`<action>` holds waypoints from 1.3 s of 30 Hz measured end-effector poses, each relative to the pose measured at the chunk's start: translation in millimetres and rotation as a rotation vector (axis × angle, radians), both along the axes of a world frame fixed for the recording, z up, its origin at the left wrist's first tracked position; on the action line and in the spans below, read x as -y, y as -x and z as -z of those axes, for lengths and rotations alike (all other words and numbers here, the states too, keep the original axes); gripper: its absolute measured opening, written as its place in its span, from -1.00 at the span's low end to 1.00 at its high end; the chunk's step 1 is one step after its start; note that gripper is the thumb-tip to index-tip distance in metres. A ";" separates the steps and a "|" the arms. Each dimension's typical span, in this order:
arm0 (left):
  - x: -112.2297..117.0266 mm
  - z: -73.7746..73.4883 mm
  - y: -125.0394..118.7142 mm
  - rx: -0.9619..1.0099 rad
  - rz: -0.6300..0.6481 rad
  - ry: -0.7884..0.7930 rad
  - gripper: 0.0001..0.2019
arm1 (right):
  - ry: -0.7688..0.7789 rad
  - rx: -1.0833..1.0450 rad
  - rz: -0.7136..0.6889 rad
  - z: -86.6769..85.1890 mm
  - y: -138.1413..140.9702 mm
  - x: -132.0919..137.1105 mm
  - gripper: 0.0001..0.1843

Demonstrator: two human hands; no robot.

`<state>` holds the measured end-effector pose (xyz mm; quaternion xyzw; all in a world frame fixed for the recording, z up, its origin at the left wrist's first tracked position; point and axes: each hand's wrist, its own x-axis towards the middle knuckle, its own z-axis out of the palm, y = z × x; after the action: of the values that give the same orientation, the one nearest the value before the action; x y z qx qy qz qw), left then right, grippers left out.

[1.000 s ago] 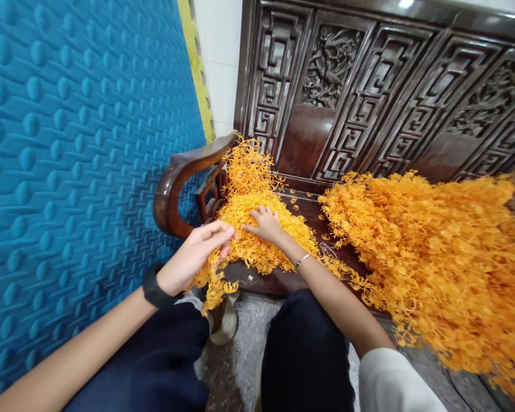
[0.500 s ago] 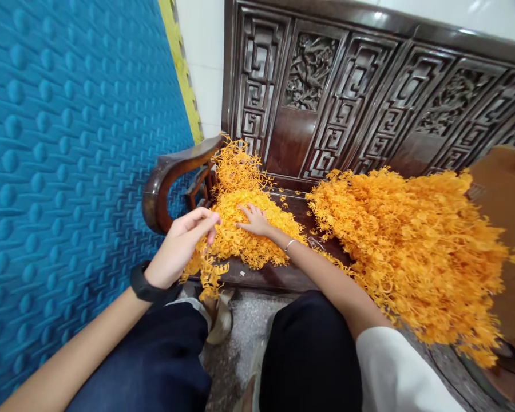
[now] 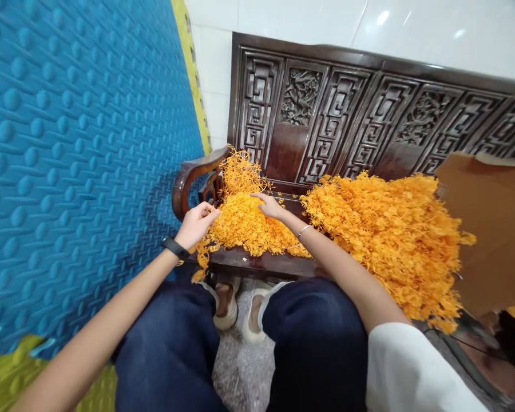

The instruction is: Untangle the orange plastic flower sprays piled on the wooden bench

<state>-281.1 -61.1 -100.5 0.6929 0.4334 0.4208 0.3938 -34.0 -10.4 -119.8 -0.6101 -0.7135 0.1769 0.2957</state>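
Observation:
A heap of small orange-yellow curly pieces, perhaps plastic, lies on the left end of the dark wooden bench seat. My left hand, with a black band at its wrist, is at the heap's left edge. Its thumb and fingers are pinched together; what they hold is too small to make out. Below that hand a strand of orange pieces hangs past the seat's front edge. My right hand, wearing a thin bracelet, is over the heap's upper right side with its index finger stretched out and fingers apart.
A larger orange pile spreads along the bench to the right, beside a brown cardboard piece. Looser, stringy orange pieces sit by the curved armrest. The carved backrest stands behind; a blue textured mat is at left.
My right hand has lifted off the heap and shifted slightly right and up. My left hand stays pinched near the heap's left edge. The view has shifted, showing more wall and both shoes.

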 end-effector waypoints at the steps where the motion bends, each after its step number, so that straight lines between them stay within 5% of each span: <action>1: -1.8 2.4 -2.1 0.002 0.004 0.004 -0.76 | -0.016 -0.035 0.008 -4.1 3.2 5.9 -0.41; 6: -13.6 10.5 -20.9 0.177 0.053 0.018 -0.74 | 0.039 -0.457 -0.092 -23.6 19.3 39.6 -0.73; 11: -25.8 9.5 -41.9 0.332 -0.012 -0.033 -0.69 | 0.221 -0.690 -0.191 -25.6 33.6 58.0 -0.57; 16: -24.8 16.1 -51.3 0.418 -0.002 0.016 -0.63 | 0.056 -0.854 -0.174 -19.6 42.8 46.9 -0.67; 21: -20.1 42.1 -49.9 0.425 -0.033 0.102 -0.63 | -0.049 -0.956 -0.152 -0.2 52.6 30.9 -0.73; 28: -11.3 67.0 -53.6 0.332 -0.002 0.149 -0.62 | -0.325 -0.973 0.166 50.9 71.8 26.7 -0.76; 33: -1.5 65.9 -40.2 0.318 -0.075 0.095 -0.66 | -0.624 -1.008 0.517 54.0 34.7 19.3 -0.80; 39: 2.2 72.4 -31.6 0.446 -0.114 0.176 -0.71 | -0.500 -0.662 0.417 52.1 -1.1 -14.9 -0.84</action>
<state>-249.5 -63.3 -172.8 0.5201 0.4093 0.5455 0.5142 -33.0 4.6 -171.9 -0.5612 -0.4636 0.1213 0.6748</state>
